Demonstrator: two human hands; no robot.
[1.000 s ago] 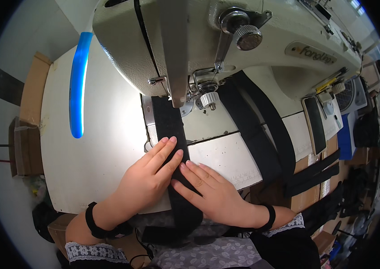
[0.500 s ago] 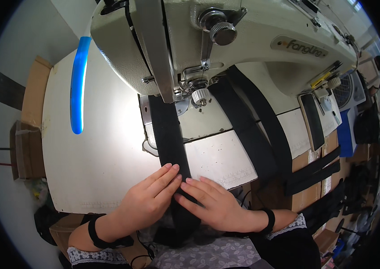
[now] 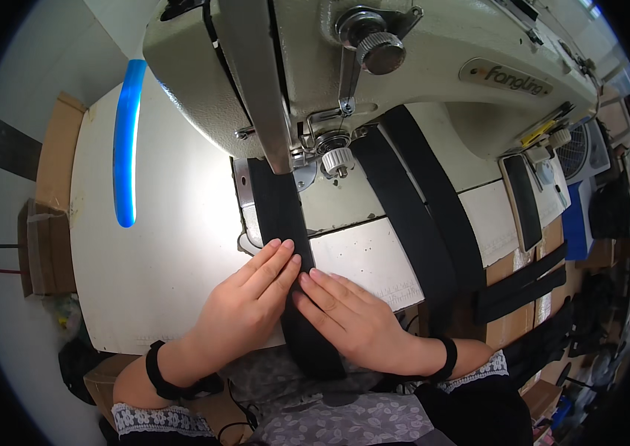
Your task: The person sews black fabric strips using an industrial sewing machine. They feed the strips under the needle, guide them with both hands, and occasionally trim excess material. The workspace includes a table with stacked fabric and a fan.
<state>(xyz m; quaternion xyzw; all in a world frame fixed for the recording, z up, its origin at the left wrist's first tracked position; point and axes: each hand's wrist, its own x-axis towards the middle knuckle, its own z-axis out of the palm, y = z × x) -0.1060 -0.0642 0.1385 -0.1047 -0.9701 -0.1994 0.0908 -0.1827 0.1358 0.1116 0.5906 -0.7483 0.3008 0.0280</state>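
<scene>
A wide black fabric strip (image 3: pixel 279 204) runs from under the sewing machine's head down over the table's front edge toward my lap. My left hand (image 3: pixel 249 301) lies over its left edge, fingers stretched out and close together, the fingertips flat on the cloth. From the other side, my right hand (image 3: pixel 356 323) rests its outstretched fingers on the strip's right edge, close to the left fingertips. Both thumbs are hidden. The pale sewing machine (image 3: pixel 411 67) stands over the strip's far end, and a metal bar hides the needle area.
More black strips (image 3: pixel 411 215) pass under the machine arm and hang off the table on the right. A phone (image 3: pixel 521 202) lies at the table's right side. Left of the machine is a bright blue tube-shaped object (image 3: pixel 128 145). Cardboard boxes (image 3: pixel 51 253) stand beyond the white table (image 3: pixel 159 282).
Both hands have slid forward along the strip toward the machine. The strip's near end has moved up from my lap with them.
</scene>
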